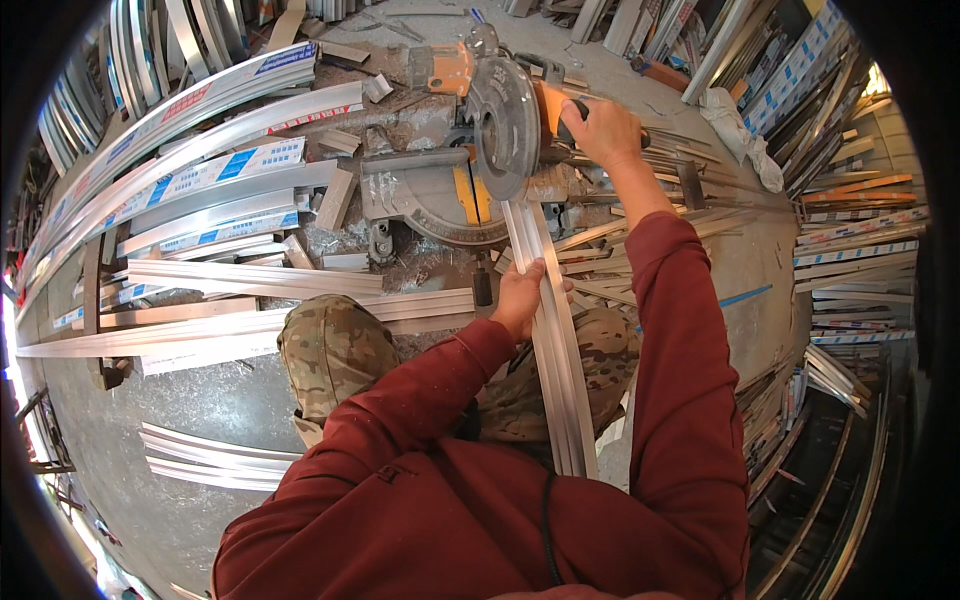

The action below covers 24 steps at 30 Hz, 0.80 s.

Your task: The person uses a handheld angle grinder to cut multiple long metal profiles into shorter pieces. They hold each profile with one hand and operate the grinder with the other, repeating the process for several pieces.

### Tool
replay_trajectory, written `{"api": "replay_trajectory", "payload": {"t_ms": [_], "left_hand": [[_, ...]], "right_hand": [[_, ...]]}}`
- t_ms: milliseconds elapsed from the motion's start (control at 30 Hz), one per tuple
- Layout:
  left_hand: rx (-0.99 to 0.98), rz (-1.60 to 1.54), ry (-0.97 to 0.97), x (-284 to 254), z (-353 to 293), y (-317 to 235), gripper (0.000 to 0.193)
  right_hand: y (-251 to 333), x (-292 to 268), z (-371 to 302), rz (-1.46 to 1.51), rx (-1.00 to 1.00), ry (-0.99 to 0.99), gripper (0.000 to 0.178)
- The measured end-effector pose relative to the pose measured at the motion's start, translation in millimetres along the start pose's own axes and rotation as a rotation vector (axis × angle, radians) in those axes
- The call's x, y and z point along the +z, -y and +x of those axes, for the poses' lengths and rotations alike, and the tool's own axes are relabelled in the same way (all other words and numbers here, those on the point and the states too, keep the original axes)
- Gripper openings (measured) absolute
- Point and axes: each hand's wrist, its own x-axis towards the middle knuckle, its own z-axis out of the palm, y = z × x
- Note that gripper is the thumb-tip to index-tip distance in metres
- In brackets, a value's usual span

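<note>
A mitre saw [508, 130] with an orange body and grey blade guard stands in front of me. My right hand [605, 132] is wrapped round its black-and-orange handle at the upper right. Below it, my left hand [520, 298] grips a long silver aluminium profile [556, 370]. The profile runs from the saw's base down past my knees to my lap, and its far end meets the area under the guard. Left fingers curl round the profile's edge, with some fingertips showing on its right side. The saw's round grey table [430, 205] has a yellow insert. The guard hides the blade's cutting edge.
Long aluminium profiles [190, 190], some with blue-and-white film, lie stacked on the left. Several shorter offcuts [337, 200] sit beside the saw. More strips [860, 250] are piled along the right wall. Loose profiles [215, 460] lie on the floor at the lower left.
</note>
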Motion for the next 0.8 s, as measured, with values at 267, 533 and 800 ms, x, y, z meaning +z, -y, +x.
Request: {"api": "replay_trajectory", "payload": {"t_ms": [267, 533, 800], "left_hand": [[0.015, -0.007, 0.032, -3.2, 5.1, 3.1, 0.024], [0.022, -0.014, 0.000, 1.8, -1.0, 0.0, 0.023], [0.022, 0.013, -0.011, 1.8, -0.7, 0.9, 0.023]], "right_hand": [[0.9, 0.5, -2.9, -0.054, 0.010, 0.012, 0.052], [-1.3, -0.7, 2.8, -0.028, 0.017, 0.033, 0.058], [-1.0, -2.4, 9.5, -0.035, 0.010, 0.040, 0.059]]}}
